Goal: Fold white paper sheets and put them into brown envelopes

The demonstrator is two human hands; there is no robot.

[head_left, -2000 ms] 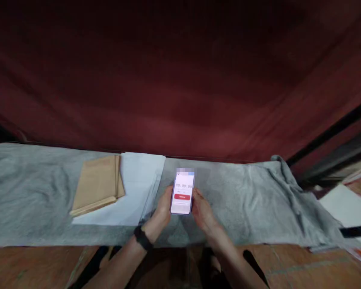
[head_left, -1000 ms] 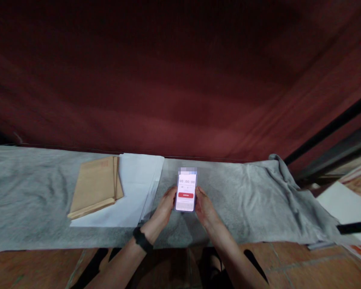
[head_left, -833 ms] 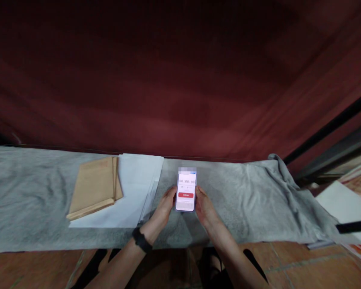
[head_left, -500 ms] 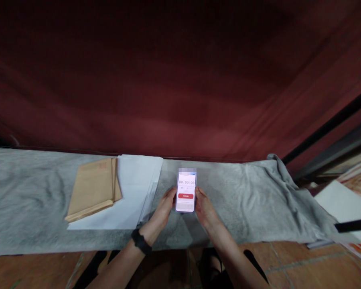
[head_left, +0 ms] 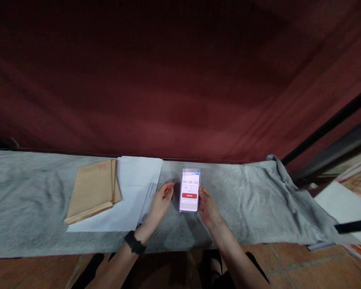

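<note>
A lit smartphone (head_left: pixel 189 192) shows a 00:00:00 timer and a red button. My right hand (head_left: pixel 207 204) grips it along its right edge, the fingers partly hidden behind it. My left hand (head_left: pixel 163 196) is a little to the left of the phone, apart from it, with loosely bent fingers and nothing held; a dark watch (head_left: pixel 135 242) is on that wrist. Further left, a stack of brown paper envelopes (head_left: pixel 92 188) lies partly over several white paper sheets (head_left: pixel 135 180). The sheets end close to my left hand.
A wrinkled grey cloth (head_left: pixel 243 200) covers the long surface under everything. Behind it rises a dark red wall or curtain (head_left: pixel 180 100). At the right are a black bar (head_left: pixel 331 124) and a white sheet or board (head_left: pixel 343 200). Brown tiles (head_left: pixel 291 265) form the floor in front.
My left hand has let go of the phone's left edge and moved slightly left. The phone, in my right hand, has shifted a little to the right.
</note>
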